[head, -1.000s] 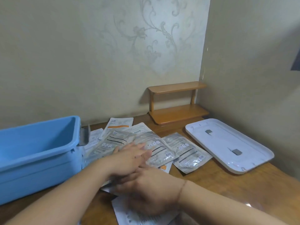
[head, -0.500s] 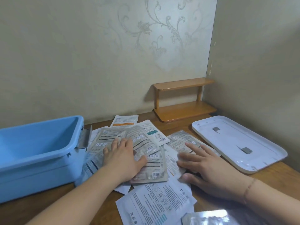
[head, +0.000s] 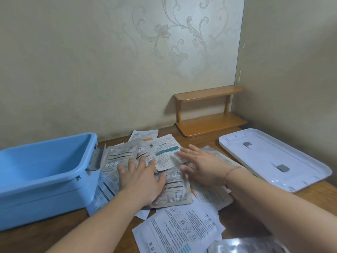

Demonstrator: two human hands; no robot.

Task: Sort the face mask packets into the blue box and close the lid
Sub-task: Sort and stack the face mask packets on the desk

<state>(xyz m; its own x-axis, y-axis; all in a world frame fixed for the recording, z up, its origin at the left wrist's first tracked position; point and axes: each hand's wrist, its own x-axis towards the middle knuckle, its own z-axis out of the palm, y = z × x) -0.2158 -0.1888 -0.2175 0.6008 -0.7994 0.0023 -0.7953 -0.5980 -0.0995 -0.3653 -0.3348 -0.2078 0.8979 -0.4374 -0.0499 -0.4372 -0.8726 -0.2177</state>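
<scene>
Several face mask packets [head: 169, 190] lie in a loose overlapping pile on the wooden table. My left hand [head: 140, 178] lies flat on the grey packets in the middle of the pile, fingers spread. My right hand [head: 202, 165] rests with straight fingers on the right part of the pile, fingertips on a white packet with a teal band [head: 164, 152]. The blue box [head: 45, 179] stands open at the left, its inside bare as far as I can see. Its white lid [head: 273, 157] lies upside down at the right.
A small two-tier wooden shelf [head: 209, 110] stands in the back corner against the wall. More white packets [head: 178, 230] and a shiny silver one [head: 242, 246] lie near the table's front edge. Walls close off the back and right.
My right hand has slid left and forward onto the teal-banded packet, and the packets have bunched closer together. My left hand has stayed flat on the pile.
</scene>
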